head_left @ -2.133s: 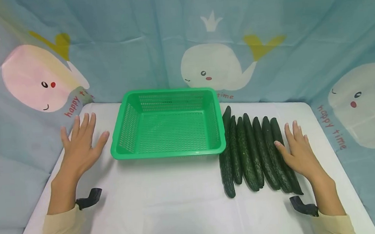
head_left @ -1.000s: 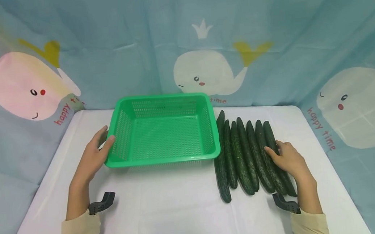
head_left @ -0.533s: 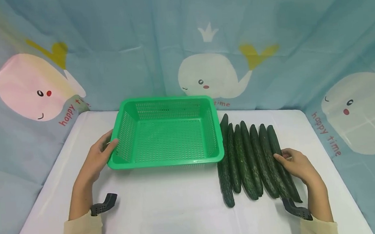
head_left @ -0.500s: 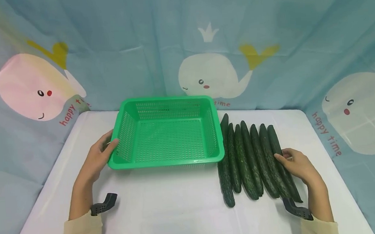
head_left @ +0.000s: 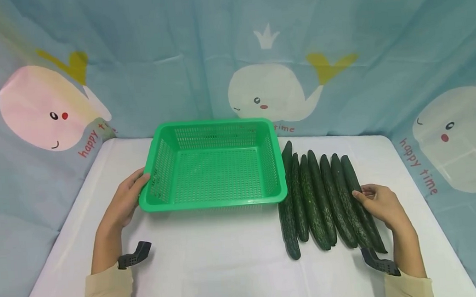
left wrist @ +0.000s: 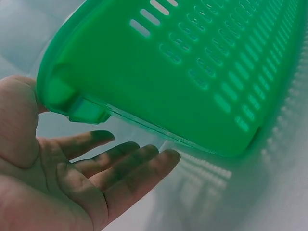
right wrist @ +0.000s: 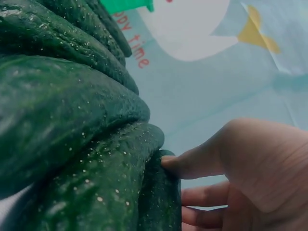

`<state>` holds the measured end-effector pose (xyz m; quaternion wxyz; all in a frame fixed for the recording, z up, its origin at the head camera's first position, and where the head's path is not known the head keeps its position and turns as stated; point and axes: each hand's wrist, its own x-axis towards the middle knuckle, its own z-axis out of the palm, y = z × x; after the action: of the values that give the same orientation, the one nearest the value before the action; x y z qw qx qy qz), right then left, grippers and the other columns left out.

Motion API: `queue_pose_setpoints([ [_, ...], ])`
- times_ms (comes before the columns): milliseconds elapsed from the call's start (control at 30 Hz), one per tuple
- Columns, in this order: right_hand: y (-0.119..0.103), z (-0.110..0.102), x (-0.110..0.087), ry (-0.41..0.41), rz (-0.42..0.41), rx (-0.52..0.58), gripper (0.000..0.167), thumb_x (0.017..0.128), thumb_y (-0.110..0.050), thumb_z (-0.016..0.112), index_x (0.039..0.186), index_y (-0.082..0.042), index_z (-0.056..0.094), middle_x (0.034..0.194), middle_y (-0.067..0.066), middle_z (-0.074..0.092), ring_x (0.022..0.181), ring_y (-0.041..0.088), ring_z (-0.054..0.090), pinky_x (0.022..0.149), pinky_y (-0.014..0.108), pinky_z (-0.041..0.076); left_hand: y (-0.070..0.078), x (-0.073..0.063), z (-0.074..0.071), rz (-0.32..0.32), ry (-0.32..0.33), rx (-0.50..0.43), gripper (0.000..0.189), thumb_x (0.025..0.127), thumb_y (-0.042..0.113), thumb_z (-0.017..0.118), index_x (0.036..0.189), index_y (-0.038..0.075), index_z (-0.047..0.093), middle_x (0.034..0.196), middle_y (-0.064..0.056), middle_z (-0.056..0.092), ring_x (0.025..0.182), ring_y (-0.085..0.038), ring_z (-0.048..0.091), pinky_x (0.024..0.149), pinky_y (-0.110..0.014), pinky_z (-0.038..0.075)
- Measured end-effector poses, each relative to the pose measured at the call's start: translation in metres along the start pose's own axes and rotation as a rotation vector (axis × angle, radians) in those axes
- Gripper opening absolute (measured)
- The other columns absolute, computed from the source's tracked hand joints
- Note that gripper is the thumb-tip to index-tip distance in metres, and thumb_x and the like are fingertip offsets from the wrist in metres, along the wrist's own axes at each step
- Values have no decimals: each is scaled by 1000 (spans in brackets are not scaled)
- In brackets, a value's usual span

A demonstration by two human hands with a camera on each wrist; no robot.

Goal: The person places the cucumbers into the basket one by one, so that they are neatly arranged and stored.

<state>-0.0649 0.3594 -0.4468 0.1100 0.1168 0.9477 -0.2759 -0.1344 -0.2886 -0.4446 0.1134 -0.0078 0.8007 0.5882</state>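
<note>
A green plastic basket point(head_left: 219, 204) with slotted walls stands on the white table, nothing inside it. At its left edge is my left hand point(head_left: 126, 198), the thumb touching the rim. In the left wrist view the other fingers of the left hand point(left wrist: 96, 178) extend loosely below the basket's rim point(left wrist: 53, 96), apart from the wall. Several dark green cucumbers lie side by side right of the basket. My right hand point(head_left: 384, 205) pinches the rightmost cucumber point(head_left: 367, 217), thumb on top and fingers at its far side. The right wrist view shows that thumb point(right wrist: 192, 161) pressing the cucumber point(right wrist: 161, 192).
The leftmost cucumber point(head_left: 290, 227) lies against the basket's right side, partly under its rim. A blue whale-print curtain point(head_left: 198, 54) rises behind the table and at both sides. The white tabletop point(head_left: 217, 260) spreads in front of the basket. Black wrist mounts point(head_left: 135, 255) sit on both forearms.
Both hands were spread and raised earlier. The left has moved right to the basket's rim; the right has come down and taken hold of the rightmost cucumber. Basket and cucumbers keep their places.
</note>
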Motion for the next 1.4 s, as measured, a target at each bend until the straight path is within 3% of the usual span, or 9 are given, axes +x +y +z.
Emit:
queue_pose_setpoints([
  [233, 3, 0, 1, -84, 26, 62, 85, 109, -52, 53, 151, 20, 38, 150, 46, 45, 136, 63, 49, 106, 73, 49, -2, 1, -3, -20, -58, -99, 78, 114, 48, 41, 167, -4, 18, 109, 20, 70, 95, 1, 71, 84, -17, 60],
  [367, 4, 0, 3, -54, 26, 91, 79, 109, -48, 55, 149, 20, 43, 147, 46, 49, 133, 63, 52, 105, 72, 51, -3, 1, -2, -6, -79, -113, 78, 115, 49, 38, 166, -5, 18, 113, 19, 71, 99, 1, 72, 87, -16, 60],
  [567, 0, -2, 2, 11, 49, 118, 72, 110, -41, 53, 148, 19, 45, 140, 44, 54, 123, 59, 59, 95, 63, 58, -6, 1, 1, 21, -62, -129, 77, 114, 49, 39, 166, -5, 21, 116, 19, 70, 102, 1, 72, 87, -16, 60],
  [867, -1, -8, 0, -28, 69, 133, 75, 112, -43, 49, 154, 17, 37, 149, 46, 46, 135, 63, 49, 107, 71, 50, -9, 2, 4, 5, -28, -145, 77, 114, 50, 42, 166, -2, 22, 118, 17, 69, 105, 1, 70, 89, -16, 59],
  [1033, -8, -12, -4, 18, 44, 134, 74, 111, -42, 52, 155, 16, 37, 149, 46, 46, 137, 63, 47, 107, 73, 48, -7, 2, 5, -10, -9, -136, 76, 113, 52, 41, 168, 2, 21, 122, 17, 64, 106, 2, 68, 90, -14, 58],
  [1200, -18, -16, -9, 125, 3, 120, 70, 110, -40, 55, 153, 13, 42, 145, 46, 51, 132, 64, 51, 101, 76, 50, -9, 4, 9, 4, 34, -180, 74, 113, 47, 43, 167, 1, 22, 123, 16, 63, 104, 3, 69, 87, -14, 60],
  [1400, -34, -14, -17, 266, -121, 102, 59, 107, -34, 65, 147, 8, 54, 133, 42, 63, 122, 60, 60, 90, 74, 56, -14, 5, 18, 37, 82, -226, 71, 114, 42, 42, 167, 0, 21, 130, 10, 61, 107, 4, 70, 88, -14, 61],
])
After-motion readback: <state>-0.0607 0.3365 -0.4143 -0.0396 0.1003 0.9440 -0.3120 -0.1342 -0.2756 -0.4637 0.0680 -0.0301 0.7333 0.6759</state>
